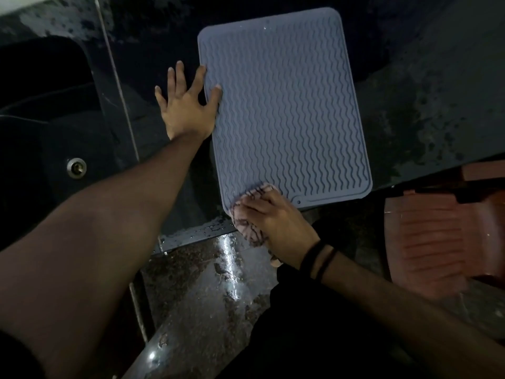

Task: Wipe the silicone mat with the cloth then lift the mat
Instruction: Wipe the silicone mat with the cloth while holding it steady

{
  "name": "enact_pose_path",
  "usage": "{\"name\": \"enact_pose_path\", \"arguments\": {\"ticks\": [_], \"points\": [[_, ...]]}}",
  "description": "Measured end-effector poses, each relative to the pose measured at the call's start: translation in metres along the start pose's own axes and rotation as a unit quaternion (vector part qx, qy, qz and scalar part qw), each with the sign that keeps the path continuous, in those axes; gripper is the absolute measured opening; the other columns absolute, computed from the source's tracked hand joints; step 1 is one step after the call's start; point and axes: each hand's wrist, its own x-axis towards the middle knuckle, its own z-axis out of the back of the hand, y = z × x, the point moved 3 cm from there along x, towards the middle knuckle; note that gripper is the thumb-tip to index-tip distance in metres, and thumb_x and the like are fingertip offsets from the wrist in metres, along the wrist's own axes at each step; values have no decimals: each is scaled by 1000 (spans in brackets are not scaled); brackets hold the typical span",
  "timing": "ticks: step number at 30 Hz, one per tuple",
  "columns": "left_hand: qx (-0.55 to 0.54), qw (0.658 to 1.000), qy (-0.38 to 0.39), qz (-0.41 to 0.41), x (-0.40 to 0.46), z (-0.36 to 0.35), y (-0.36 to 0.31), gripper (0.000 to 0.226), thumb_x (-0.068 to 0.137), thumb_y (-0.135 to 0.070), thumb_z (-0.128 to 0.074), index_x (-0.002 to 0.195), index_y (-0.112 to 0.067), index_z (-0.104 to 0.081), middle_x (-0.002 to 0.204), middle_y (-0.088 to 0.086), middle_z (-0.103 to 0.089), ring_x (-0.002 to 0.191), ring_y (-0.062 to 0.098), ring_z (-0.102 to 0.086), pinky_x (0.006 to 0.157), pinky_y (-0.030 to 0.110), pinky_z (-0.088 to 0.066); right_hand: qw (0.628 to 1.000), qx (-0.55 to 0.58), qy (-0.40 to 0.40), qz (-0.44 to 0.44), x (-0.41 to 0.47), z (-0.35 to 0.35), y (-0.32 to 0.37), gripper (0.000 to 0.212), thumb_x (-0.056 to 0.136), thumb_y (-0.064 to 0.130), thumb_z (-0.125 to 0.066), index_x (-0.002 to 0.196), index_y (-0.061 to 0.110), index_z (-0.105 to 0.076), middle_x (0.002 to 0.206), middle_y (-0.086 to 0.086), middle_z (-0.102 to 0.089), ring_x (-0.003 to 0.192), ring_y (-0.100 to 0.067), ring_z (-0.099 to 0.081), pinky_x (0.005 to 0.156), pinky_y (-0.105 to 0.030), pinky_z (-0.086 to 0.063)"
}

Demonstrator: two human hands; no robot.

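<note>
The right hand (276,214) is curled down over a bunched patterned cloth (250,228), pressing it onto the near left corner of the silicone mat (284,105), with part of the cloth trailing off the mat's edge toward the body. The left hand (185,105) lies flat with fingers spread, thumb and forefinger on the mat's left edge and the rest of the palm on the dark bench (426,110) beside it, pinning the mat in place. The grey, wave-ribbed mat lies flat on the bench, its near edge close to the bench's front lip. The bench looks wet in patches, and that is the main risk: a wet surface under smooth silicone could let the mat skate when the cloth pushes across it, especially since only two fingers anchor it. A hard stroke toward the near edge might also drag that corner over the lip.
</note>
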Motion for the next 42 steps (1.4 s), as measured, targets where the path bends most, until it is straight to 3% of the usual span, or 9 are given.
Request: {"name": "enact_pose_path", "arguments": {"ticks": [3, 6, 10, 18, 25, 28, 31, 38, 42], "points": [[2, 1000, -1, -1, 0, 0, 1, 69, 99, -74, -22, 160, -43, -25, 173, 3, -9, 159, 22, -1, 126, 53, 5, 999, 33, 18, -11, -7, 20, -14, 54, 76, 1, -52, 126, 22, -60, 128, 3, -61, 121, -24, -43, 97, -39, -46], [0, 1000, 2, -3, 1, -2, 1, 70, 98, -75, -21, 160, -43, -25, 173, 3, -9, 159, 22, -2, 125, 54, 5, 994, 34, -91, -45, 19, 55, -33, 49, 76, -3, -59, 116, 24, -64, 117, 4, -67, 109, -23, -46, 81, -34, -48], [-2, 1000, 1, -5, 0, -2, 2, 68, 99, -74, -22, 160, -43, -26, 173, 3, -9, 159, 22, -2, 126, 54, 4, 977, 5, -199, -71, 99, 91, -60, 45, 79, 1, -66, 123, 13, -64, 119, -6, -67, 111, -30, -50, 90, -35, -46], [0, 1000, -7, -1, 4, -6, 4, 68, 98, -75, -21, 159, -45, -26, 172, 2, -10, 159, 20, -2, 126, 53, 4, 983, -69, -145, -91, 175, 72, -86, 55, 88, 9, -56, 142, 13, -46, 147, -3, -47, 128, -28, -39, 111, -36, -33], [-15, 1000, -6, -2, 3, -5, 3, 67, 98, -75, -22, 158, -45, -27, 172, 2, -10, 159, 20, -1, 126, 53, 5, 994, -48, -89, -40, 140, 77, -89, 46, 87, 4, -58, 132, 13, -59, 132, -7, -60, 121, -29, -44, 106, -37, -39], [-11, 1000, -4, 1, 3, -4, 3, 67, 99, -75, -22, 159, -46, -25, 173, 1, -8, 159, 19, 0, 126, 52, 5, 988, -30, -146, -50, 165, 108, -93, 39, 84, 5, -62, 121, 17, -65, 118, -4, -66, 114, -26, -46, 97, -35, -44], [-9, 1000, -1, 3, 2, -3, 2, 67, 99, -75, -22, 159, -45, -24, 173, 0, -8, 159, 18, 1, 127, 52, 5, 974, -28, -215, -61, 215, 135, -95, 47, 83, 4, -62, 128, 19, -60, 124, -1, -62, 117, -26, -44, 97, -37, -44], [-15, 1000, 4, 1, 2, -2, 2, 65, 100, -73, -26, 158, -46, -27, 173, 0, -8, 159, 17, 1, 127, 53, 5, 978, -146, -137, -53, 253, 144, -137, 46, 96, 8, -38, 140, 16, -48, 141, -7, -52, 127, -34, -37, 105, -42, -36], [-17, 1000, 2, 1, 2, -2, 3, 65, 100, -73, -25, 158, -46, -27, 173, -1, -7, 159, 17, 2, 126, 53, 5, 969, -153, -165, -97, 215, 158, -194, 43, 93, 12, -51, 135, 19, -56, 129, -13, -60, 119, -37, -46, 100, -43, -40]]}}
